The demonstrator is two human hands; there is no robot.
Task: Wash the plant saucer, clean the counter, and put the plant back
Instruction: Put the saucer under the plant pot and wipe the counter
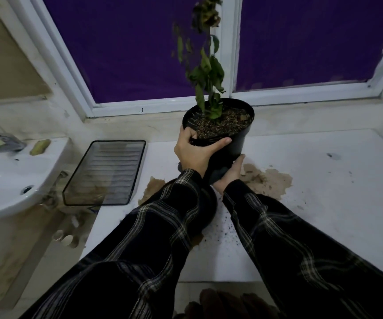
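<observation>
A black plastic pot [236, 143] with a wilted green plant [206, 72] is lifted off the white counter [312, 203]. My left hand [195, 153] grips the pot's near rim, thumb over the edge. My right hand [230, 174] cups the pot's base from below. A dark round saucer [208, 203] lies on the counter under my left sleeve, mostly hidden. Brown muddy water stains [271, 180] and scattered soil specks [227, 229] mark the counter around the saucer.
A rectangular clear tray [107, 171] with ridges lies left of the saucer at the counter's edge. A white sink [8, 178] with a metal tap [4, 143] stands at far left. The window [140, 54] and its sill run behind.
</observation>
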